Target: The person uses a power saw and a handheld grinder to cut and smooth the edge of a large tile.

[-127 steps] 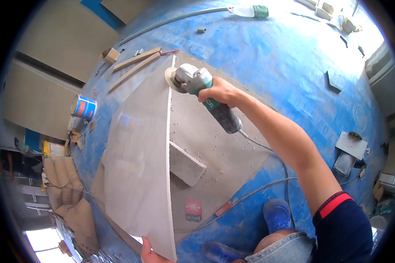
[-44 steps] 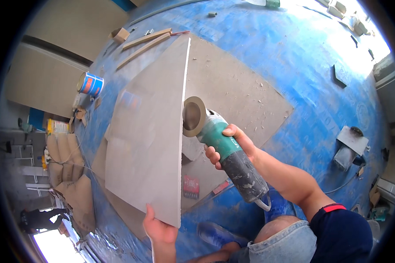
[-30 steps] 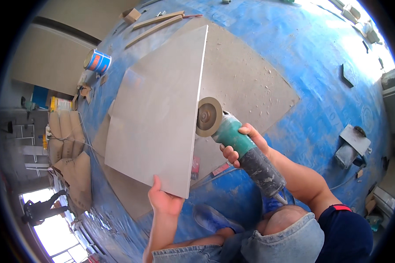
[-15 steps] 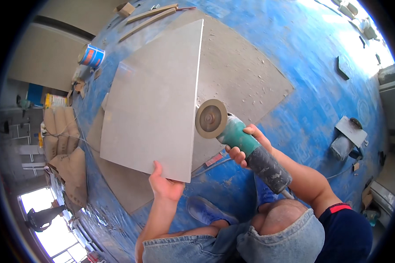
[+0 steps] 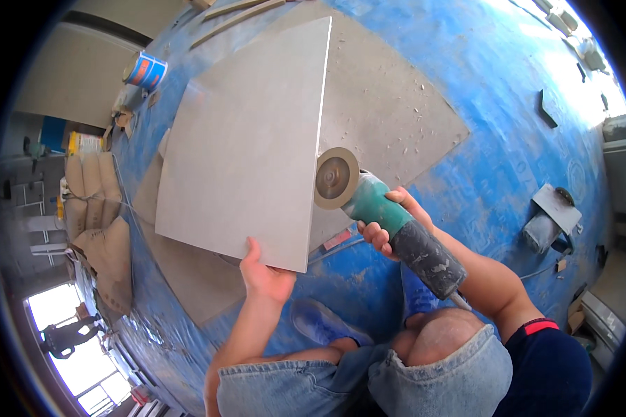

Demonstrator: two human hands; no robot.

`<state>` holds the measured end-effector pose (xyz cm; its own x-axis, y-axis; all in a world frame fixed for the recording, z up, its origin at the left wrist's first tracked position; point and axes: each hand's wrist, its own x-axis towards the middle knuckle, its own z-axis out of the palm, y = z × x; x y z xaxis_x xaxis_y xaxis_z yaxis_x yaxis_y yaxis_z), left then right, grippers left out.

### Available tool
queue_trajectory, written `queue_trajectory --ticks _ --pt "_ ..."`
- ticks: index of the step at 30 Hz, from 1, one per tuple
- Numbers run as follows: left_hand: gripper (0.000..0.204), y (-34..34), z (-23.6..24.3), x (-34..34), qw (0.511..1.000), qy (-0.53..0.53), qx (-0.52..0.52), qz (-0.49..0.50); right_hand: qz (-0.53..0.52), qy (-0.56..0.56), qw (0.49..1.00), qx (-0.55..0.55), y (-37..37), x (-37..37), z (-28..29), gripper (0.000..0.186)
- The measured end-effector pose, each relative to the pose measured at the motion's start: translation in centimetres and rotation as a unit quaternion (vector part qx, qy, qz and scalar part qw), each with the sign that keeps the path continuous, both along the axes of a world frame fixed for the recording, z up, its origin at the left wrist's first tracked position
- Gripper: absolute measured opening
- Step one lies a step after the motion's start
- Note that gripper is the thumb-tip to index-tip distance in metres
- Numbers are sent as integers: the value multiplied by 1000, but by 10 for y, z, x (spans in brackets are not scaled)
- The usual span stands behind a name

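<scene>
A large light-grey tile (image 5: pixel 243 153) is tilted up in front of me. My left hand (image 5: pixel 266 278) grips its near edge, thumb on the top face and fingers hidden underneath. My right hand (image 5: pixel 389 226) is wrapped round the green and black body of an angle grinder (image 5: pixel 428 257). The grinder's round cutting disc (image 5: pixel 336 178) sits right beside the tile's right edge; whether it touches cannot be made out. Beneath the tile lies a brownish-grey board (image 5: pixel 396 118) strewn with small pale chips.
Blue sheeting (image 5: pixel 508 160) covers the floor. A blue and orange tin (image 5: pixel 146 71) lies at the far left, near wooden strips (image 5: pixel 236 24). Brown paper-wrapped packs (image 5: pixel 94 187) stand at left. A second power tool (image 5: pixel 546 229) with a plate lies at right. A cord trails from the grinder.
The view has shifted a little. The grinder's disc has moved slightly down along the tile's right edge, and the tile's near edge appears higher in view. Both hands keep their grips.
</scene>
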<state>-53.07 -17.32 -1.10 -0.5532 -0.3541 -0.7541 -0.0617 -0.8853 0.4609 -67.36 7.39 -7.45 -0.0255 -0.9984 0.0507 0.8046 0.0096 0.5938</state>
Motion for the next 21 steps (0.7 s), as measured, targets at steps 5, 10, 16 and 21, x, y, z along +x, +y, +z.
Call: queue_trajectory --ticks 5,10,16,21 --pt "48 2 -4 0 999 -29 18 17 18 -20 1000 0 5 10 -6 67" --pt "54 6 2 -4 998 -55 1 -4 29 -17 999 14 9 12 -6 69" --pt "56 4 2 -1 991 -116 33 -57 26 -9 999 18 11 14 -11 69" --pt "55 5 -5 -1 989 -131 28 -54 41 -17 998 40 14 24 -7 67"
